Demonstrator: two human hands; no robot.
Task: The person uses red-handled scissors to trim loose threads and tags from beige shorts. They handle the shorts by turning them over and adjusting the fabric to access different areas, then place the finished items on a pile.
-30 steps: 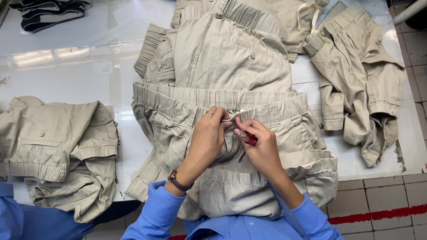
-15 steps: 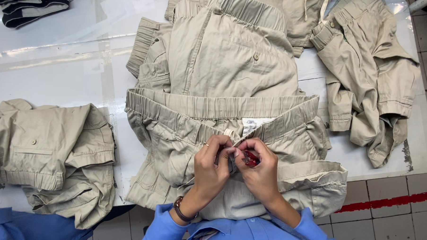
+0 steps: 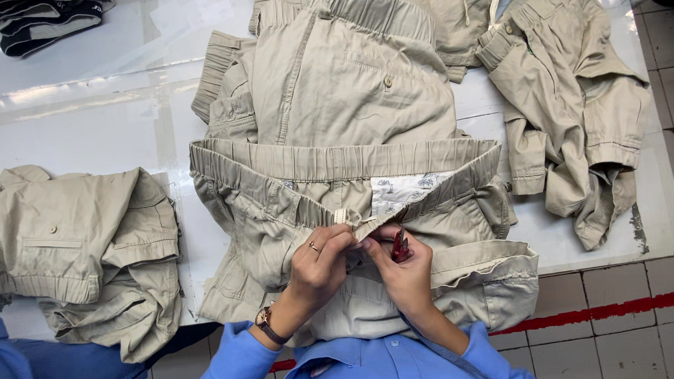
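Note:
A pair of khaki trousers [image 3: 278, 206] lies open on the white table [image 3: 88, 108] right in front of me, its elastic waistband spread wide and a white printed label showing inside. My left hand [image 3: 321, 261] pinches the front edge of the waistband near the middle. My right hand [image 3: 403, 266] holds small red thread snips [image 3: 400, 245] against the same spot and also touches the fabric. I wear a ring and a wristwatch on the left.
Another khaki pair [image 3: 355, 69] lies spread behind the first. A crumpled khaki pair [image 3: 573, 114] sits at the right, a folded heap [image 3: 78, 251] at the left edge. Dark garments [image 3: 40, 20] rest at the far left corner. Tiled floor with a red line [image 3: 625, 306] lies right.
Both hands have drawn the waistband front closer to me and lower. The waistband has opened wider, so the white label inside shows more.

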